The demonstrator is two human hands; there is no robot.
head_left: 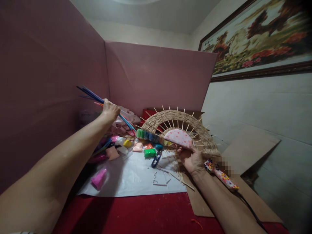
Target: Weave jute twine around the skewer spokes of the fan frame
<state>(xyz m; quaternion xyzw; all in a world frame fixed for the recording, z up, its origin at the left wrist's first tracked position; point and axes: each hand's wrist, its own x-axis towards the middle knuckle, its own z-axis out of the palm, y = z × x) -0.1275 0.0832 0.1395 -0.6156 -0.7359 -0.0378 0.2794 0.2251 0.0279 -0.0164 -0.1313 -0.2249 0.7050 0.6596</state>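
My left hand (110, 110) is stretched far out toward the pink partition, closed round a bundle of thin blue and coloured sticks (91, 94) that fan up to the left and run down to the right. My right hand (192, 159) grips the lower edge of a half-round woven wicker piece (170, 120) with bare wooden spokes sticking out round its rim. A pink spotted fan-shaped pad (179, 138) sits at the piece's centre, just above my right fingers.
White paper (136, 177) lies on a red tabletop (136, 214), strewn with small packets of coloured clay (149, 152), a pink packet (98, 178) and blue-handled clippers (156, 160). Pink partition boards (156, 74) stand behind and left. Cardboard (246, 146) leans right. A patterned strip (221, 175) lies beside my right wrist.
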